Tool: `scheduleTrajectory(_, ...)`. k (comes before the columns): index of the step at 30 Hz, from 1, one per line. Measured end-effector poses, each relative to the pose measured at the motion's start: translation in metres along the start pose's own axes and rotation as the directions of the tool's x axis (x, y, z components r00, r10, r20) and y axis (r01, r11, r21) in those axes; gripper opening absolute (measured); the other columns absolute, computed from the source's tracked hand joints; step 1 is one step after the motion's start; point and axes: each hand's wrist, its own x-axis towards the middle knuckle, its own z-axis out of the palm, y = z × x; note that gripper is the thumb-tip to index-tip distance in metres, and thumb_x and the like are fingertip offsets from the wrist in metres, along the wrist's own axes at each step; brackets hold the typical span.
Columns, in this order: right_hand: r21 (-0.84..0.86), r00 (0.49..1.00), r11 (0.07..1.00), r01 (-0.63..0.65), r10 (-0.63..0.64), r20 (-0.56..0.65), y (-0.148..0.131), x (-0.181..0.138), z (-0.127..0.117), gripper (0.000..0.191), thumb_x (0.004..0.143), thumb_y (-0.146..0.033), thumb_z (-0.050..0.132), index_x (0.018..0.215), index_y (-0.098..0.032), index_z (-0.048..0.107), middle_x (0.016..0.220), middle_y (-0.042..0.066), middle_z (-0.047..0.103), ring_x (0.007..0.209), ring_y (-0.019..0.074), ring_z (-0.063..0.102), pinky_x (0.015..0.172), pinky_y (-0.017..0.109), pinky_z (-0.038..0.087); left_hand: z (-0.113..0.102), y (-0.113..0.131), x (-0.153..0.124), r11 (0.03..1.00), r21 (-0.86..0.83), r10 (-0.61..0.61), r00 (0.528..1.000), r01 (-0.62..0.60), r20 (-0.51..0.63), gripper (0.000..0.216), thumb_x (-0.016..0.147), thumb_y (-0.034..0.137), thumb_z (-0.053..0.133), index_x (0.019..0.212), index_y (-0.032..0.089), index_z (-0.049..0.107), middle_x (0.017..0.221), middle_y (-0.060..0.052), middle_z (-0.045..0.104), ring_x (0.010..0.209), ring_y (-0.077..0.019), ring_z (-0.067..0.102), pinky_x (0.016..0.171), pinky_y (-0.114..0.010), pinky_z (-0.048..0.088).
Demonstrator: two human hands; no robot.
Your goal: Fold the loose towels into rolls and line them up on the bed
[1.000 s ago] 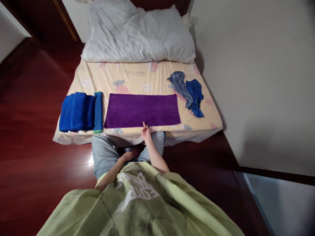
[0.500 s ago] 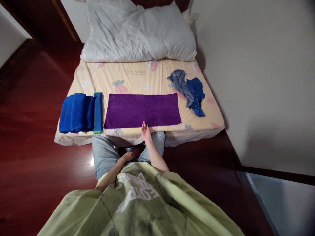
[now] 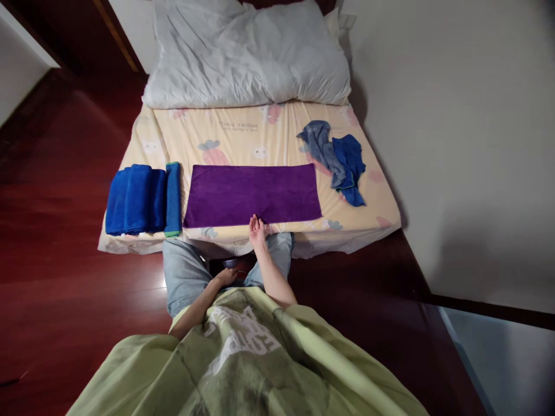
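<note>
A purple towel (image 3: 254,193) lies flat and spread out as a long rectangle near the front edge of the bed. At its near edge is my right hand (image 3: 257,229), palm turned up and fingers stretched, with nothing visible in it. My left hand (image 3: 226,277) rests low at my lap between my thighs, back upward. Its fingers look extended but are small and partly in shadow. Left of the purple towel stands a rolled blue towel (image 3: 173,199) with green trim, beside folded bright-blue towels (image 3: 135,199). Two crumpled cloths, a grey-blue one (image 3: 323,147) and a blue one (image 3: 350,164), lie to the right.
The bed (image 3: 243,138) has a cream sheet printed with carrots. A large white pillow or quilt (image 3: 247,58) covers its far end. A pale wall (image 3: 455,144) runs close along the right side. Dark red flooring (image 3: 65,231) extends on the left, with a brown door behind.
My right hand's fingers have drawn slightly closer together at the purple towel's near edge. The view has shifted a little. My left hand and the towels stay in place.
</note>
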Motion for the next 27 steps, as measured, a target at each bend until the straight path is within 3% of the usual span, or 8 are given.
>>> scheduleTrajectory(5,0.027,1.000,1.000,-0.012,0.013,-0.021,0.003,0.001,0.000,0.016,0.101,-0.029,0.054,0.104,-0.020,0.067,0.135,0.010,0.071,0.119,0.0135,0.072,0.107,0.033,0.060,-0.025,0.010,-0.008,0.998,0.010,0.054,0.998,-0.054,-0.015,0.040,0.100,0.026,0.040,0.122,0.018,0.072,0.117,-0.016,0.076,0.112,-0.0306,0.072,0.098,-0.038,0.052)
scheduleTrajectory(8,-0.006,0.999,1.000,-0.016,0.015,-0.044,0.004,-0.001,0.003,0.018,0.102,-0.031,0.052,0.107,-0.021,0.066,0.138,0.009,0.070,0.122,0.0150,0.071,0.107,0.037,0.061,-0.060,0.013,-0.004,0.992,-0.007,0.126,0.992,-0.126,0.012,0.032,0.098,0.025,0.045,0.108,0.019,0.075,0.105,-0.011,0.078,0.102,-0.0265,0.073,0.095,-0.035,0.053)
scheduleTrajectory(10,-0.015,0.997,1.000,-0.018,0.016,-0.072,0.004,-0.002,0.005,0.018,0.103,-0.032,0.051,0.109,-0.023,0.066,0.140,0.009,0.069,0.123,0.0151,0.070,0.105,0.037,0.062,-0.098,0.016,0.006,0.984,-0.040,0.177,0.983,-0.175,0.047,0.028,0.097,0.025,0.049,0.098,0.018,0.076,0.094,-0.006,0.078,0.092,-0.0217,0.073,0.090,-0.030,0.054)
scheduleTrajectory(13,0.008,0.993,1.000,-0.024,0.025,-0.119,0.003,-0.007,0.008,0.018,0.103,-0.033,0.053,0.110,-0.022,0.066,0.144,0.010,0.066,0.122,0.0144,0.071,0.105,0.033,0.061,-0.176,0.026,0.029,0.966,-0.124,0.236,0.971,-0.228,0.049,0.032,0.101,0.028,0.046,0.101,0.015,0.075,0.085,-0.002,0.077,0.074,-0.0140,0.070,0.078,-0.022,0.053)
scheduleTrajectory(17,0.013,0.987,0.999,-0.049,0.051,-0.151,0.001,-0.014,0.009,0.019,0.104,-0.033,0.051,0.109,-0.023,0.066,0.145,0.010,0.066,0.119,0.0137,0.072,0.108,0.033,0.059,-0.295,0.058,0.072,0.956,-0.107,0.247,0.945,-0.274,-0.212,0.035,0.102,0.029,0.046,0.102,0.009,0.074,0.080,-0.003,0.074,0.064,-0.0103,0.067,0.073,-0.019,0.051)
scheduleTrajectory(20,0.024,0.980,0.997,-0.074,0.077,-0.183,0.000,-0.017,0.009,0.019,0.103,-0.033,0.052,0.108,-0.023,0.068,0.143,0.010,0.068,0.120,0.0141,0.071,0.108,0.035,0.058,-0.367,0.087,0.113,0.976,-0.163,0.076,0.924,-0.146,-0.375,0.037,0.102,0.024,0.043,0.125,0.006,0.066,0.084,-0.006,0.075,0.061,-0.0118,0.069,0.072,-0.022,0.054)
scheduleTrajectory(23,0.040,0.964,0.995,-0.088,0.095,-0.248,0.000,-0.018,0.009,0.020,0.102,-0.034,0.055,0.107,-0.021,0.069,0.137,0.010,0.072,0.116,0.0149,0.073,0.103,0.035,0.060,-0.412,0.106,0.157,0.958,-0.285,-0.070,0.935,-0.034,-0.347,0.048,0.102,0.029,0.048,0.147,0.012,0.054,0.093,-0.011,0.079,0.068,-0.0173,0.074,0.069,-0.023,0.058)
scheduleTrajectory(27,0.036,0.963,0.997,-0.074,0.081,-0.257,0.002,-0.020,0.006,0.021,0.099,-0.035,0.057,0.110,-0.022,0.070,0.128,0.009,0.076,0.104,0.0148,0.074,0.097,0.035,0.062,-0.437,0.111,0.206,0.915,-0.390,-0.192,0.964,0.108,-0.185,0.051,0.105,0.041,0.049,0.147,0.013,0.056,0.092,-0.014,0.079,0.073,-0.0218,0.076,0.068,-0.028,0.059)
